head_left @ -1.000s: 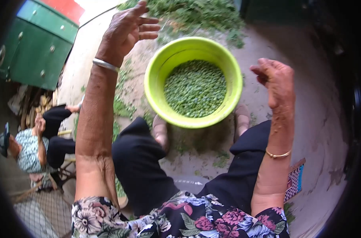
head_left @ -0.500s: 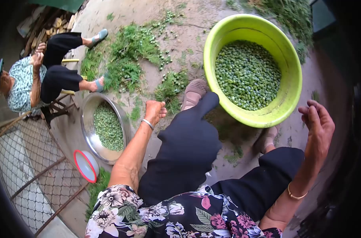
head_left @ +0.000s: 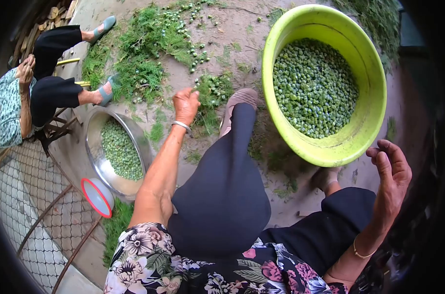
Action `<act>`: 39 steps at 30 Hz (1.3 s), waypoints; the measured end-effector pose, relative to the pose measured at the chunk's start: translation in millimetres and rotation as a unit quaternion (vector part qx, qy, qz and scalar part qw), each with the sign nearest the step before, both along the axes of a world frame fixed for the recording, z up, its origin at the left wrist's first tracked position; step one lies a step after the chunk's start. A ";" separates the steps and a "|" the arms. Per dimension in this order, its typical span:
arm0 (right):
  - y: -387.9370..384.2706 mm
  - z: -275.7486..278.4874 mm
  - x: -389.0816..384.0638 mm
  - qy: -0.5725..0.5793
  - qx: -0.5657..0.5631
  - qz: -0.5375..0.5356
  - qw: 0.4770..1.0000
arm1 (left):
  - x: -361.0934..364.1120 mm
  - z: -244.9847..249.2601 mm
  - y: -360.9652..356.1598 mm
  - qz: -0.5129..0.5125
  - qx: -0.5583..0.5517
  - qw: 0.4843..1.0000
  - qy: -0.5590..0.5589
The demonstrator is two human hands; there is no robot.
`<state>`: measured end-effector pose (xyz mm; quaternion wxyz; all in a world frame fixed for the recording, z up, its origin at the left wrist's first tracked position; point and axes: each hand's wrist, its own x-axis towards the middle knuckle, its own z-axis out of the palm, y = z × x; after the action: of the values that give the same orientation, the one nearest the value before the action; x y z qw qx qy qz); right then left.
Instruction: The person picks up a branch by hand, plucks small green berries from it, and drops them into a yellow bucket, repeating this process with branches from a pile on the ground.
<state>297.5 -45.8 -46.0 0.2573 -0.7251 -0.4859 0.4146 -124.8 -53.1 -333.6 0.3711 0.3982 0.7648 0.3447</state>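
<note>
Lime-green tub (head_left: 372,93) upright on the floor (head_left: 232,24), far right. Part full, inner wall exposed above the contents. Next, cut greenery (head_left: 149,49) — loose pile, far left, well apart from the tub. Steel basin (head_left: 107,176) on the left, near side of that pile, also part full. Small bowl (head_left: 97,195), pale with a red rim, just beside the basin on its near side.

Sprig clump (head_left: 215,93) on the floor between pile and tub, just right of the left hand (head_left: 186,105). That hand hangs over the floor between basin and tub, fingers curled in. Can't tell whether it's clenched on a bit of green or just closed, fingertips too small to read. Right hand (head_left: 391,169) at the near right of the tub, fingers loosely bent, grip looks released. Fingertips just beside the rim, can't tell if touching.

Silver bracelet (head_left: 182,126) behind the left hand, thin gold bangle (head_left: 362,256) behind the right. Smallest: green berries (head_left: 313,90) — a thick bed in the tub, a paler batch in the basin, strays on the floor at the right edge of the greenery pile.
</note>
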 end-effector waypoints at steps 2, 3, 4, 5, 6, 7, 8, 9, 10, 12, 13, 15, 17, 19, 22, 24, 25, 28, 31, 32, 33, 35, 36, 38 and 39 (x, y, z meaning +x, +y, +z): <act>0.3 -1.2 -0.8 0.007 0.007 0.001 1.000 | -7.2 17.5 7.2 0.015 0.013 0.999 -0.029; 0.4 -1.0 -1.6 0.002 0.004 0.005 1.000 | -10.0 30.1 7.8 0.074 0.026 0.990 -0.120; 0.7 -1.1 -2.8 -0.002 0.003 0.010 1.000 | -13.8 42.7 7.7 0.133 0.040 0.968 -0.209; 0.7 -1.3 -3.6 0.000 0.006 0.011 1.000 | -18.1 55.2 4.3 0.174 0.052 0.940 -0.288; 0.2 -1.4 -4.1 0.000 0.009 0.011 1.000 | -24.3 58.8 -2.1 0.175 0.056 0.940 -0.287; -0.4 -1.5 -4.6 0.000 0.011 0.011 1.000 | -30.9 60.2 -9.4 0.197 0.062 0.920 -0.333; -0.7 -1.1 -5.9 0.001 0.015 0.013 1.000 | -36.9 61.9 -16.8 0.218 0.068 0.897 -0.378; -0.3 0.2 -7.6 -0.009 0.016 0.023 1.000 | -41.9 65.0 -22.6 0.218 0.072 0.891 -0.392; -0.4 1.3 -8.2 -0.020 0.017 0.031 0.999 | -42.0 73.3 -25.7 0.215 0.076 0.891 -0.392; -3.6 -2.5 -8.4 -0.031 0.045 0.046 0.997 | -41.2 93.4 -30.1 0.164 0.105 0.911 -0.364; -5.3 -3.9 -8.0 -0.044 0.067 0.062 0.995 | -40.6 104.5 -29.6 0.136 0.094 0.920 -0.355; -8.3 0.2 -13.2 -0.019 0.066 0.070 0.995 | -32.2 132.0 -25.5 0.105 0.109 0.917 -0.369; -11.6 4.2 -19.4 0.038 0.039 0.095 0.994 | -16.7 161.1 -17.4 0.076 0.125 0.905 -0.399; -21.7 1.1 -26.3 0.075 0.026 0.116 0.990 | 11.4 195.6 -6.0 0.045 0.144 0.890 -0.430; -28.9 10.6 -42.5 0.215 -0.036 0.163 0.962 | 60.2 244.3 11.0 -0.032 0.176 0.856 -0.485; -34.0 10.5 -48.1 0.278 -0.016 0.171 0.945 | 102.6 281.1 19.3 -0.060 0.141 0.848 -0.507; -34.8 11.9 -46.0 0.335 -0.016 0.146 0.931 | 121.0 295.0 21.1 -0.099 0.127 0.836 -0.525; -34.2 11.8 -32.9 0.508 0.030 0.043 0.860 | 177.5 329.8 15.0 -0.188 0.058 0.817 -0.542; -29.1 21.4 -1.4 0.591 0.106 -0.047 0.798 | 228.6 344.6 2.6 -0.271 -0.015 0.812 -0.516; -27.0 18.5 8.1 0.600 0.133 -0.083 0.784 | 243.3 345.8 -1.9 -0.300 -0.033 0.814 -0.496; -27.5 21.5 15.7 0.610 0.154 -0.104 0.770 | 258.2 346.5 -6.8 -0.333 -0.021 0.833 -0.441; -29.3 29.5 28.7 0.618 0.181 -0.127 0.754 | 281.4 346.8 -12.6 -0.406 -0.026 0.850 -0.335; -31.2 35.9 34.5 0.620 0.188 -0.138 0.749 | 290.8 346.8 -14.4 -0.449 -0.025 0.847 -0.283; -35.2 44.9 43.5 0.621 0.199 -0.150 0.743 | 305.6 342.3 -13.7 -0.501 -0.008 0.833 -0.237; -37.3 47.7 47.4 0.605 0.198 -0.148 0.757 | 312.4 340.7 -12.7 -0.533 0.014 0.823 -0.197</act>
<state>344.9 -83.1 1.7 0.6938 -0.3186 -0.1868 0.6183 187.6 -65.9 7.1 0.6341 0.6724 0.3391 0.1752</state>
